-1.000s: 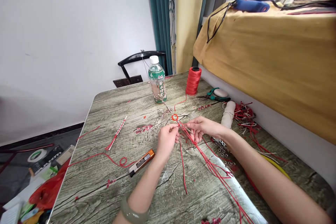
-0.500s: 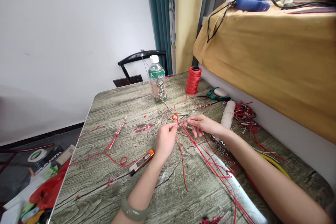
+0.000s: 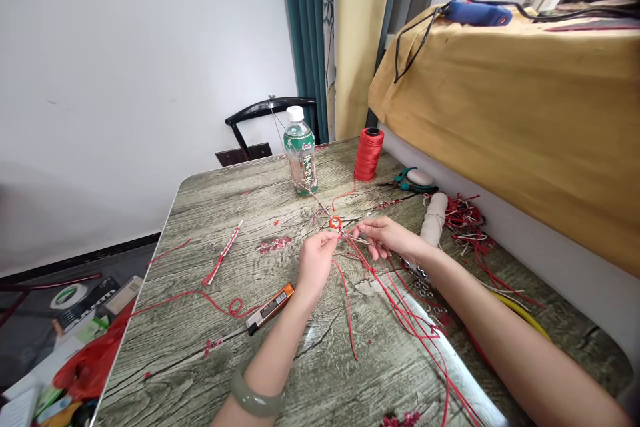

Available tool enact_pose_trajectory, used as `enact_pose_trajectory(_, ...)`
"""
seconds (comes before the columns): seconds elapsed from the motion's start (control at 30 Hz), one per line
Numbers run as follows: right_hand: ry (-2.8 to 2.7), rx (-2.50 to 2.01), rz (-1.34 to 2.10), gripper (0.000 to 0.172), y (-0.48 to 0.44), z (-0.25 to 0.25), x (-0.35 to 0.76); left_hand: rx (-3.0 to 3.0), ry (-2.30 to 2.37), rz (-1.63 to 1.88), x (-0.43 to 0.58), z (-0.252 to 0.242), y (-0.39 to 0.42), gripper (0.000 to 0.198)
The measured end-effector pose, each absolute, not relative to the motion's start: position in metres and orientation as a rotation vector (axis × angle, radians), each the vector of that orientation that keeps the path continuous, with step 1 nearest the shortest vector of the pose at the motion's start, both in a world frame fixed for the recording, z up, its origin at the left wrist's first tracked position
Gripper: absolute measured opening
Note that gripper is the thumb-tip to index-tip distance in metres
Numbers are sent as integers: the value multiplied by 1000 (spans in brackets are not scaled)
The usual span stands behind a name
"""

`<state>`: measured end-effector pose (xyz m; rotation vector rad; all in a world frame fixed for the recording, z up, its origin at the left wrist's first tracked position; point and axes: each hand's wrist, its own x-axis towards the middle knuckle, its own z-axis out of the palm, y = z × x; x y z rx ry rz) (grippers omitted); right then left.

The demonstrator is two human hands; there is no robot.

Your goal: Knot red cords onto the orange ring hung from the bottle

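Observation:
A red cord-wrapped ring [image 3: 335,222] sits above the table, tied by a thin line that runs up to a green-labelled drink bottle [image 3: 301,157]. Just below the ring, my left hand [image 3: 318,255] pinches red cord between thumb and fingertips. My right hand [image 3: 381,236], close on the right, has its thumb and index finger closed on a cord, its other fingers curled beneath. Several long red cords [image 3: 400,310] trail from the ring between my hands toward the lower right. A shorter red cord [image 3: 348,313] hangs down beside my left wrist.
A red thread spool [image 3: 368,157] stands behind, with green-handled pliers [image 3: 407,178] to its right. An orange utility knife [image 3: 270,307] and a braided red-white piece [image 3: 223,252] lie left. Metal rings [image 3: 424,290], a white roll [image 3: 434,219] and tangled cord scraps [image 3: 463,217] lie right.
Both hands hold nearly the same place, with slight finger shifts at the cords. The ring sits a touch farther right in view.

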<state>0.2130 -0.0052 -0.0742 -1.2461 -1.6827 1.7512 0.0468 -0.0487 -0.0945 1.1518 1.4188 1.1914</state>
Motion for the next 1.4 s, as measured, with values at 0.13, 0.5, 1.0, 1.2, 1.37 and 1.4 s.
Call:
enact_pose_trajectory(0.13,-1691,-1277,1719,29,-6,-72,214,954,1169,1016,47,-82,-52,29)
enact_pose_trajectory(0.5,-1985,-1407,746,25,-9,-57,213,719,1088,1064,49,-78,-47,22)
enact_pose_trajectory(1.0,-1638,-1230,1851,25,-11,-61,204,680,1158,1068,50,-79,-48,24)
enact_pose_trajectory(1.2,-1515,-1277,1906,21,-9,-65,205,652,1197,1046,50,-78,-47,28)
enact_pose_trajectory(1.37,-1524,-1249,1969,21,-9,-67,206,618,1186,1038,49,-77,-47,27)
enact_pose_trajectory(1.4,-1527,-1259,1980,22,-9,-66,207,610,1187,1040,49,-77,-47,27)
